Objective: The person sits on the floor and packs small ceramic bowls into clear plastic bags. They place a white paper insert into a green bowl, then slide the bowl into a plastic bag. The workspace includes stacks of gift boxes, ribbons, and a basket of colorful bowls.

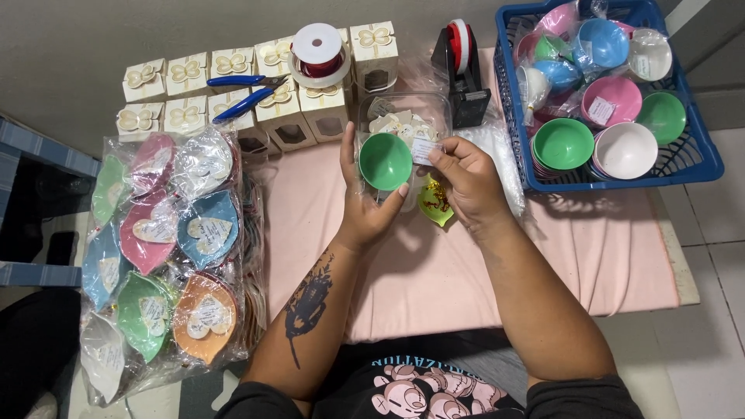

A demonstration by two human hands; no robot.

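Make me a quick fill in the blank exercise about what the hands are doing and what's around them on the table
1. The left hand holds a small bowl whose colour is ____.
2. The right hand pinches a small white ____ at the bowl's rim.
3. The loose bowls at the right sit in a basket coloured ____.
4. The ribbon spool rests on top of the small gift ____.

Missing words: green; label; blue; boxes
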